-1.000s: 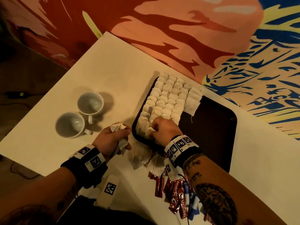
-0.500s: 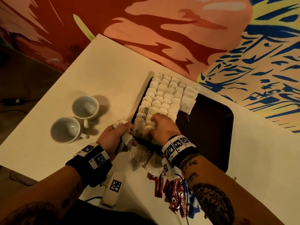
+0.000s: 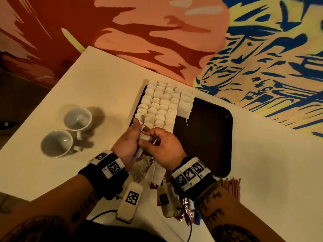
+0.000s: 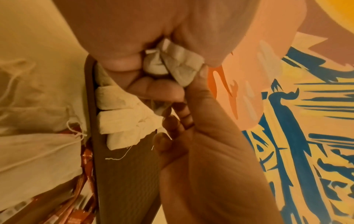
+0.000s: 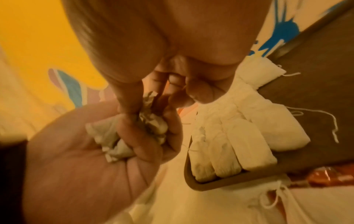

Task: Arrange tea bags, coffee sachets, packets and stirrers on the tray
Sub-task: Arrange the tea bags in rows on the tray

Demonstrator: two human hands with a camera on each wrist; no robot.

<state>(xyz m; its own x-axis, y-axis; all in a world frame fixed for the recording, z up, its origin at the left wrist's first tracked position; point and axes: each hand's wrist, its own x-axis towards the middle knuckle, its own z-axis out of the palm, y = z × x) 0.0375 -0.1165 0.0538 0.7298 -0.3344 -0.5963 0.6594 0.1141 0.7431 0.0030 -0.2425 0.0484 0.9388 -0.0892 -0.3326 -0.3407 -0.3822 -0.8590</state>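
Note:
A dark brown tray (image 3: 209,137) lies on the white table, and rows of white tea bags (image 3: 162,105) fill its left part. Over the tray's near left corner my two hands meet. My left hand (image 3: 135,137) grips a small bunch of crumpled tea bags (image 5: 118,141) in its palm. My right hand (image 3: 148,137) pinches one tea bag (image 5: 148,103) of that bunch between thumb and fingers. The left wrist view shows the held tea bags (image 4: 176,60) under my left hand (image 4: 134,63), with the right hand's thumb against them.
Two white cups (image 3: 77,118) (image 3: 56,144) stand left of the tray. Loose tea bags (image 3: 152,170), red sachets (image 3: 187,208) and red stirrers (image 3: 230,186) lie at the table's near edge beside a white marker block (image 3: 130,201). The tray's right part is bare.
My right hand has come up off the tea bags at the tray's near left corner. My left hand has moved right to meet it, and the right hand now pinches a bag from the bunch.

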